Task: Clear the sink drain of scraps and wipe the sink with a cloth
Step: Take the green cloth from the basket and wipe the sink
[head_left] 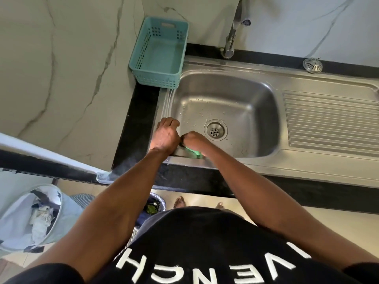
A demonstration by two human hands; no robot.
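Observation:
The steel sink (225,93) has a bare round drain (215,131) in its floor and scattered water drops around it. The strainer cap (312,65) lies apart on the back rim at the right. My left hand (167,135) rests on the sink's front left corner, fingers curled. My right hand (193,140) is just right of it, inside the basin by the near wall, closed on a green cloth (194,153) of which only a bright edge shows under the wrist. The two hands touch.
A teal plastic basket (160,52) stands on the black counter at the sink's back left corner. The tap (231,37) rises behind the basin. A ribbed draining board (328,121) lies to the right. On the floor are a laundry bin (34,218) and a small waste bin (153,206).

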